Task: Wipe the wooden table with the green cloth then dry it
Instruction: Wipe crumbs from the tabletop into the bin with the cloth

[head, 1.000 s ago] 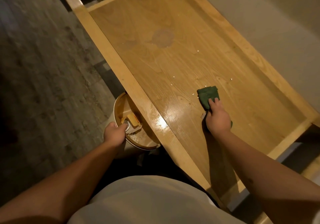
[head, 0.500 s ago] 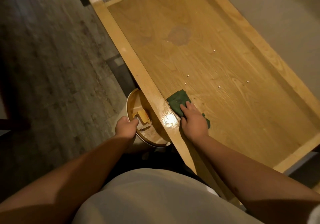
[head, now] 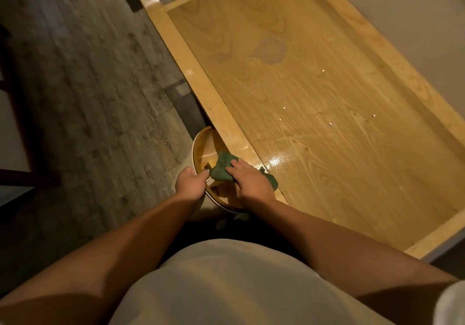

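The wooden table [head: 327, 103] stretches away to the right, with several small white crumbs and a dull round stain on its top. My right hand [head: 251, 182] presses on the green cloth [head: 222, 167], which hangs over the table's near-left edge above a round bowl [head: 198, 143]. My left hand [head: 190, 184] grips the bowl's rim and holds it just below the table edge. A glossy wet patch shines on the wood right of the cloth.
A grey stone-patterned floor [head: 88, 85] lies to the left. The table has a raised lighter frame [head: 181, 55] along its left side and a pale wall along its right. Dark furniture stands at the far left edge.
My right hand has swept the green cloth leftward across the table, from the middle to the near-left edge and over the bowl. The left hand kept hold of the bowl.
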